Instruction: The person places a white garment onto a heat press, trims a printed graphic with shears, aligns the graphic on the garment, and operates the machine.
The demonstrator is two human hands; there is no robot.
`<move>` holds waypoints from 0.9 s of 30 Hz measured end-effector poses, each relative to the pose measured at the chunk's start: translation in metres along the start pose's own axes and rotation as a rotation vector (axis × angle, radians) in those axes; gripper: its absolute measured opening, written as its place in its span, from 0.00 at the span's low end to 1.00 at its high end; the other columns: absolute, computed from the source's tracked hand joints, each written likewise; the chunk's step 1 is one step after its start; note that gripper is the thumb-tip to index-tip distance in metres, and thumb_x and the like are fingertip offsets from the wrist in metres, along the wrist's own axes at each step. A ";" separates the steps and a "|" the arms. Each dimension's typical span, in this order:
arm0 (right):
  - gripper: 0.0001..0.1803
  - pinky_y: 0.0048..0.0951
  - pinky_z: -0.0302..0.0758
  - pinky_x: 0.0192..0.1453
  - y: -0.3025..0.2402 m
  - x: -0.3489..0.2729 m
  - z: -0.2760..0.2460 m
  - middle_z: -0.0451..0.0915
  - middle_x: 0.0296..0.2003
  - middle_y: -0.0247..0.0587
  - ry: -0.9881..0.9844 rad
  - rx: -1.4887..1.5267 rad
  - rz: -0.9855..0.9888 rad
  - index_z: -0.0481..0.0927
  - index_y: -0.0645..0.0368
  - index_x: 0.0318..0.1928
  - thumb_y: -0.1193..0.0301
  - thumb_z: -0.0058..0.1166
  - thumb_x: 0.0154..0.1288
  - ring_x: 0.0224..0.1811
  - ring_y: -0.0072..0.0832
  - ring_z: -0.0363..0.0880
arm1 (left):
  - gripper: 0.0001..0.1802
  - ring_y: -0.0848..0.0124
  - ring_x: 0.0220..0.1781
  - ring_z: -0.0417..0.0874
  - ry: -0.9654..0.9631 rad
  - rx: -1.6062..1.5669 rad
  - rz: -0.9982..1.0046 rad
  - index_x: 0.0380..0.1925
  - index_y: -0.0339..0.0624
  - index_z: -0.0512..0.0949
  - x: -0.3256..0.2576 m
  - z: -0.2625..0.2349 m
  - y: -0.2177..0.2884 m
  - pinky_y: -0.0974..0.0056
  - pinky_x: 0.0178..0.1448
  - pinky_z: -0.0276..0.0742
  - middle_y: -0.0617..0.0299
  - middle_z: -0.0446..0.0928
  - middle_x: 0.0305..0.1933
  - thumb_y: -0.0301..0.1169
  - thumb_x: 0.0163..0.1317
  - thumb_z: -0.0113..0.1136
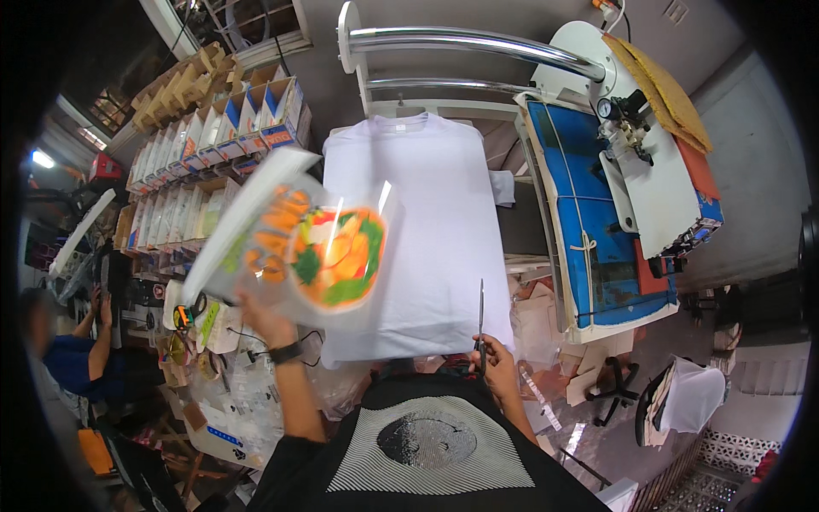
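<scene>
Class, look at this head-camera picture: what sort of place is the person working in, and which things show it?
Probably a garment printing workshop. A white T-shirt lies spread on a platen, a heat press stands beside it, and the left hand holds a colourful transfer sheet.

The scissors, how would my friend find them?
Start at the big white T-shirt lying flat in the middle. At its bottom right edge, the right hand holds the scissors pointing straight up. They are the only thin metal blades there.

Grey floor (pixel 512 21), stacked cardboard boxes (pixel 213 111), blue-padded press machine (pixel 589 222).
</scene>
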State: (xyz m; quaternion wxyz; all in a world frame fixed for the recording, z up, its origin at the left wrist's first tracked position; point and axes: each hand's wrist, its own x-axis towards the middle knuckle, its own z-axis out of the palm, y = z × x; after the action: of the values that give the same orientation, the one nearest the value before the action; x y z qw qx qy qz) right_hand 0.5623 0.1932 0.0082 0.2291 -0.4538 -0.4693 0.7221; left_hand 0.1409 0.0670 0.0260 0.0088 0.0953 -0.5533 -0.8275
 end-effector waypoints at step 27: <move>0.27 0.18 0.73 0.32 0.035 0.014 0.020 0.79 0.32 0.35 -0.231 0.005 0.072 0.70 0.63 0.58 0.56 0.59 0.69 0.33 0.22 0.82 | 0.28 0.43 0.79 0.49 -1.328 1.172 0.843 0.61 0.54 0.75 -0.159 0.018 -0.084 0.31 0.75 0.39 0.50 0.59 0.76 0.44 0.60 0.61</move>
State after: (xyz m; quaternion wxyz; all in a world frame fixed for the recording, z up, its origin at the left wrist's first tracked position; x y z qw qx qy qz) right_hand 0.5418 0.1787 -0.0258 0.1488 -0.3835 -0.4741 0.7785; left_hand 0.3021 0.1348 -0.0205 -0.0580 -0.6058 -0.7576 -0.2361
